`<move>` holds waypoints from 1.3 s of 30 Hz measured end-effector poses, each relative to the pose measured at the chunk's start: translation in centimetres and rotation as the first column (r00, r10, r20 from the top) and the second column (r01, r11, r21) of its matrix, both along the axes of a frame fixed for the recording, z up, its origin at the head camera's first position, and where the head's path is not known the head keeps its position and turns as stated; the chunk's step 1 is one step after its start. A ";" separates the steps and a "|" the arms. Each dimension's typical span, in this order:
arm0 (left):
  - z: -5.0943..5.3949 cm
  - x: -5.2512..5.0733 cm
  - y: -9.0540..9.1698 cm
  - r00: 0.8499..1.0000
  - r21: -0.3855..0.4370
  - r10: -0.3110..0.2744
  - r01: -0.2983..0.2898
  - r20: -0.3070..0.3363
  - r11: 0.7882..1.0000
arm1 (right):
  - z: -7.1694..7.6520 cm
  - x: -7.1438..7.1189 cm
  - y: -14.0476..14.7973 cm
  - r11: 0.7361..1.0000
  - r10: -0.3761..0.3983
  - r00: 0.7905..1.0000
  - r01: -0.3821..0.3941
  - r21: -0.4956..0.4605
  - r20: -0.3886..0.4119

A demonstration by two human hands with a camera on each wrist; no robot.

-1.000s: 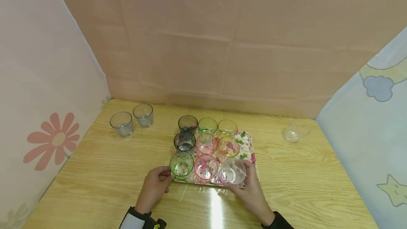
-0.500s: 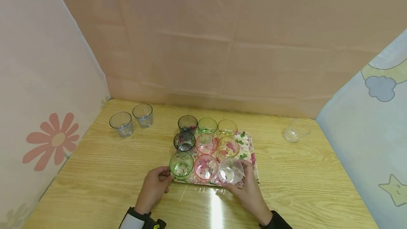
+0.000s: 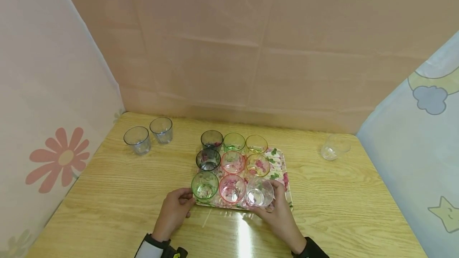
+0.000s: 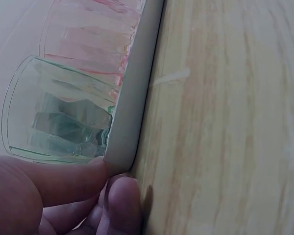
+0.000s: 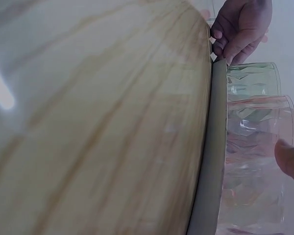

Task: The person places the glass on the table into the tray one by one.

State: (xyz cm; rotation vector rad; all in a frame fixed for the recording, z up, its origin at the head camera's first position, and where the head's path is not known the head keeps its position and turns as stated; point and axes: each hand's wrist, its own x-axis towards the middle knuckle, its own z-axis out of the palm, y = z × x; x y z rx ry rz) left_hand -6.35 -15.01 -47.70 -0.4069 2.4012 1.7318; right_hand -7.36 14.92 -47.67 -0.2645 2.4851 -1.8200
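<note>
A floral tray point(image 3: 284, 166) bears rows of tinted glasses. At its near left corner, my left hand point(image 3: 173, 209) pinches the tray edge between thumb and fingers, beside a green glass point(image 3: 204, 188). My right hand point(image 3: 281, 215) grips a clear glass point(image 3: 259, 194) at the tray's near right, its fingers round the right side. Between these two glasses stands a pink glass point(image 3: 232, 191). In the left wrist view, the thumb point(image 4: 73, 181) lies against the tray rim point(image 4: 130, 103). The right wrist view shows the right thumb point(image 5: 290, 160) at the clear glass; the other right fingers are hidden there.
Behind the front row stand dark glasses point(image 3: 208, 160), another pink one point(image 3: 233, 162) and yellow ones point(image 3: 257, 165). Two clear glasses point(image 3: 137, 141) are at the table's back left. Another clear glass point(image 3: 334, 148) stands at the back right. Cloth walls point(image 3: 229, 71) enclose the wooden table.
My right hand has shifted the clear glass slightly left, closer to the pink glass, and has since stayed almost still. The left hand has not moved from the tray corner.
</note>
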 end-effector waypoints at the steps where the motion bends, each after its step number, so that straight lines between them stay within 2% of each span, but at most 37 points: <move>1: 0.0 0.0 0.0 1.000 0.002 0.000 0.000 0.000 1.000 | 0.0 0.0 0.0 1.000 -0.002 1.000 0.002 -0.001 0.000; 5: 0.0 0.0 0.0 1.000 0.005 -0.002 0.002 0.000 1.000 | 0.1 0.1 0.0 1.000 -0.009 1.000 0.010 0.021 -0.009; 8: 0.0 0.0 -0.1 1.000 0.007 -0.006 0.006 -0.001 1.000 | 0.2 0.2 0.1 0.997 -0.019 1.000 0.020 0.071 -0.010; 12: -0.1 0.0 -0.1 1.000 0.008 -0.009 0.009 -0.005 1.000 | 1.0 0.3 0.7 0.991 -0.031 1.000 0.031 0.130 -0.004; 16: -0.1 0.0 -0.1 1.000 0.007 -0.009 0.009 -0.002 1.000 | 2.0 -0.1 2.1 0.983 -0.052 0.998 0.058 0.174 -0.039; 18: -0.1 -0.1 -0.1 1.000 0.006 -0.009 0.009 -0.001 1.000 | 2.6 -0.5 3.1 0.968 -0.079 0.996 0.086 0.234 -0.040; 21: -0.1 -0.2 -0.1 1.000 0.007 -0.009 0.009 0.005 1.000 | 3.4 -1.2 4.6 0.922 -0.123 0.992 0.112 0.371 0.004; 25: -0.1 -0.1 -0.1 1.000 0.006 -0.007 0.007 0.010 1.000 | 3.9 -2.0 6.5 0.854 -0.150 0.984 0.080 0.514 0.096; 29: -0.1 0.0 -0.1 1.000 0.003 -0.005 0.005 0.003 1.000 | 3.7 -2.4 7.8 0.807 -0.161 0.977 0.048 0.589 0.142; 32: -0.1 0.0 -0.1 1.000 0.002 -0.007 0.007 -0.005 1.000 | 3.4 -2.3 8.2 0.785 -0.160 0.975 0.031 0.619 0.154; 39: -0.2 0.0 -0.1 1.000 -0.007 -0.007 0.007 0.000 1.000 | 2.4 -2.1 8.5 0.752 -0.144 0.968 -0.030 0.659 0.207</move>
